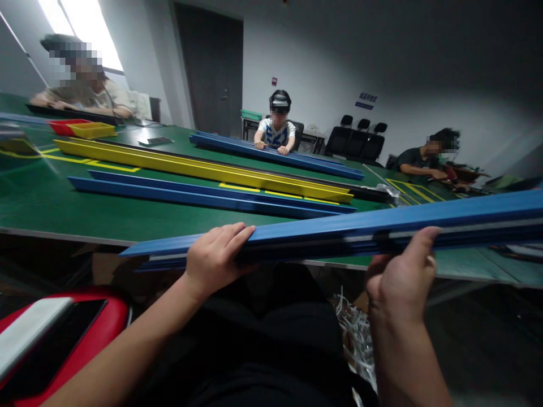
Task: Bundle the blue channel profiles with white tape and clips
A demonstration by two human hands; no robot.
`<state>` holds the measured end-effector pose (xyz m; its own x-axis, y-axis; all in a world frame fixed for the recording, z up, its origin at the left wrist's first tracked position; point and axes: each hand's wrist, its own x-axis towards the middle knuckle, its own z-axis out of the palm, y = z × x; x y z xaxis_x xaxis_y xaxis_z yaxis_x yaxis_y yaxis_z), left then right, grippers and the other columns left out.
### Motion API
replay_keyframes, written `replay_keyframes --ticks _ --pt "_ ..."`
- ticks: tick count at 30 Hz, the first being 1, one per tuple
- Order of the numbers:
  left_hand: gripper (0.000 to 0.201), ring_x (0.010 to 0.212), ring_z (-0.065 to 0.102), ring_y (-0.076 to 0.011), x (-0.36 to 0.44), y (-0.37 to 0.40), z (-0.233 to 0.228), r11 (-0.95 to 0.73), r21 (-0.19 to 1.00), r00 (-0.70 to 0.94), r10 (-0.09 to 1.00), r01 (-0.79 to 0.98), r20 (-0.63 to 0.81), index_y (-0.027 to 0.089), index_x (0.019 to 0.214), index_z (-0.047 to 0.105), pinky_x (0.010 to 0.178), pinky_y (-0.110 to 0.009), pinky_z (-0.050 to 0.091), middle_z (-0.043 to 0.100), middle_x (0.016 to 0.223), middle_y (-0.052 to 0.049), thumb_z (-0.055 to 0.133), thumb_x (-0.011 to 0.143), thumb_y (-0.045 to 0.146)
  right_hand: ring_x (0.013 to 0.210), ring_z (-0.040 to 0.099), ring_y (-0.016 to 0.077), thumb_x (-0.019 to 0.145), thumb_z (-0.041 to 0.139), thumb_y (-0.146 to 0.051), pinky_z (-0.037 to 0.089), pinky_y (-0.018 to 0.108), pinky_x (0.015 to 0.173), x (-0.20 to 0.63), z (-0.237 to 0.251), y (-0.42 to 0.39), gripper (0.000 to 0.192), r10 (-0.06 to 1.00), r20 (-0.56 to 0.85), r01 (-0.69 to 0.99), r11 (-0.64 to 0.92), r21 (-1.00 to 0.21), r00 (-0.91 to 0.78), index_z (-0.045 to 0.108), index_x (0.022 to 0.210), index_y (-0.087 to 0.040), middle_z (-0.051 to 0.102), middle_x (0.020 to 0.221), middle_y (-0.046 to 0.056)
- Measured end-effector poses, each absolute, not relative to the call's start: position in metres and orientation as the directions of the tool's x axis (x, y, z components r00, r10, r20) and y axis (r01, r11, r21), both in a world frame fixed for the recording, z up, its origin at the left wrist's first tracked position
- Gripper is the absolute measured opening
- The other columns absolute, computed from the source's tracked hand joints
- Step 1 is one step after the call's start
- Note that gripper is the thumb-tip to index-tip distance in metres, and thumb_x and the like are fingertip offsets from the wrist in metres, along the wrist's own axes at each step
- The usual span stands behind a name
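Observation:
A long blue channel strip (322, 223) spans the view at the near table edge, tilted up to the right and running past the right border. My left hand (216, 254) is closed around its left part, fingers over the top face. Farther right, my right hand (403, 277) grips the strip from below, with the thumb on its near side. A pale line and a dark patch show along the side facing me. Beyond it, a blue channel (203, 198) and a yellow channel (190, 167) lie lengthwise on the green table (38, 209).
Red (63, 125) and yellow trays (91, 131) sit at the left. A person (278, 127) across the table has both hands on other blue strips (271, 154). Two more people sit at left and right. A red stool (102, 316) holds a phone (51, 350); white scraps (356, 328) lie below.

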<state>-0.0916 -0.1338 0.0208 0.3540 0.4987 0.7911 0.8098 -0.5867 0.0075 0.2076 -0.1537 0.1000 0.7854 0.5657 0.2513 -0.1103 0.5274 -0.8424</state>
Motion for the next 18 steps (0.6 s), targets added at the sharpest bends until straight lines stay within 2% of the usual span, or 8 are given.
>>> replay_keyframes --ticks 2,4,6,8,13,15,18 --pt "0.064 0.109 0.062 -0.0311 -0.085 -0.138 0.017 -0.591 0.035 0.334 0.502 0.806 0.798 0.027 0.137 0.047 0.091 -0.046 0.051 0.062 0.126 -0.012 0.065 0.078 0.047 0.113 0.060 0.0219 0.084 0.060 -0.052 0.054 0.043 0.093 0.176 0.099 -0.166 0.054 0.490 0.405 0.035 0.603 -0.797 0.772 0.048 0.129 -0.025 0.056 0.130 0.006" --pt "0.065 0.110 0.062 -0.0312 -0.079 -0.142 0.015 -0.597 0.062 0.314 0.505 0.800 0.804 0.027 0.138 0.045 0.092 -0.046 0.050 0.062 0.126 -0.012 0.065 0.079 0.046 0.128 0.049 0.0206 0.084 0.065 -0.037 0.041 0.045 0.109 0.150 0.101 -0.174 0.062 0.447 0.520 0.129 0.655 -0.745 0.728 0.037 0.139 -0.027 0.047 0.141 0.005" --pt "0.067 0.111 0.061 -0.0311 -0.075 -0.146 0.015 -0.601 0.089 0.295 0.511 0.795 0.807 0.028 0.139 0.043 0.092 -0.046 0.050 0.062 0.126 -0.012 0.065 0.078 0.046 0.134 0.042 0.0222 0.082 0.067 -0.035 0.038 0.048 0.111 0.136 0.106 -0.179 0.071 0.386 0.599 0.209 0.692 -0.691 0.702 0.031 0.144 -0.029 0.041 0.147 0.004" --pt "0.069 0.111 0.061 -0.0310 -0.071 -0.149 0.014 -0.601 0.116 0.275 0.517 0.791 0.811 0.027 0.140 0.042 0.092 -0.047 0.050 0.062 0.126 -0.013 0.067 0.078 0.045 0.137 0.036 0.0253 0.080 0.069 -0.035 0.040 0.050 0.110 0.132 0.112 -0.182 0.077 0.352 0.636 0.260 0.698 -0.668 0.687 0.030 0.146 -0.030 0.035 0.150 0.004" --pt "0.074 0.112 0.060 -0.0307 -0.057 -0.152 0.007 -0.603 0.181 0.192 0.500 0.777 0.844 0.027 0.141 0.038 0.093 -0.047 0.051 0.061 0.125 -0.013 0.070 0.076 0.044 0.142 0.026 0.0302 0.073 0.075 -0.035 0.038 0.054 0.110 0.135 0.131 -0.185 0.087 0.335 0.644 0.294 0.683 -0.669 0.688 0.029 0.147 -0.030 0.025 0.155 0.001" --pt "0.076 0.113 0.059 -0.0309 -0.049 -0.152 0.005 -0.599 0.210 0.157 0.501 0.772 0.851 0.026 0.141 0.037 0.094 -0.048 0.050 0.060 0.126 -0.014 0.071 0.076 0.043 0.142 0.027 0.0292 0.072 0.077 -0.034 0.034 0.052 0.113 0.133 0.139 -0.186 0.088 0.317 0.652 0.310 0.684 -0.660 0.688 0.031 0.147 -0.033 0.026 0.155 -0.001" --pt "0.076 0.114 0.058 -0.0316 -0.036 -0.152 0.004 -0.588 0.256 0.113 0.517 0.767 0.849 0.027 0.142 0.034 0.095 -0.049 0.050 0.059 0.127 -0.015 0.071 0.077 0.041 0.141 0.031 0.0256 0.072 0.078 -0.032 0.026 0.044 0.119 0.131 0.152 -0.183 0.085 0.265 0.679 0.356 0.692 -0.628 0.684 0.035 0.145 -0.036 0.029 0.153 -0.006"
